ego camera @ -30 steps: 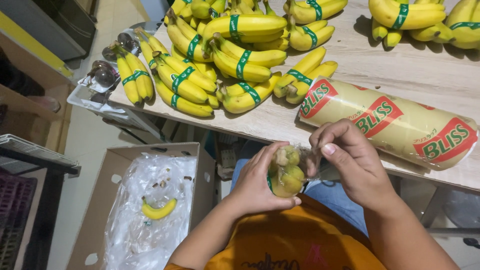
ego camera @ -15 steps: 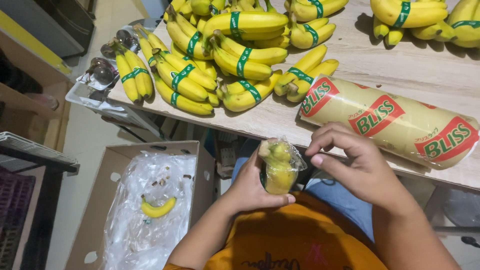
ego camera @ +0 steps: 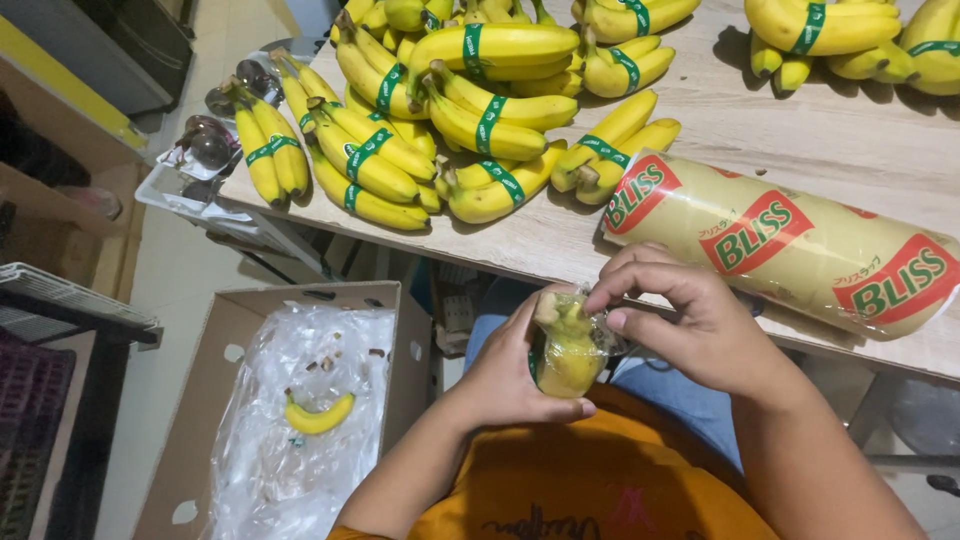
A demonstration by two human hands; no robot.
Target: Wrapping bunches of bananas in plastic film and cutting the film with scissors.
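My left hand [ego camera: 505,375] grips a small bunch of bananas [ego camera: 566,350], held upright over my lap with the cut stem end on top. Clear cling film covers that stem end. My right hand [ego camera: 690,318] pinches the film at the top of the bunch with fingertips and thumb. Just beyond my hands, a large roll of cling film [ego camera: 790,245] in a yellow and red wrapper lies along the front edge of the wooden table [ego camera: 800,140].
Several banana bunches with green bands [ego camera: 470,130] lie across the table, more at the far right [ego camera: 850,35]. On the floor at left stands a cardboard box [ego camera: 210,400] lined with clear plastic, holding one loose banana [ego camera: 318,415]. A clear tray [ego camera: 195,185] sticks out past the table's left end.
The bunch has been turned upright in my left hand, and my right hand has shifted over its top, pressing the film down on the stem end.
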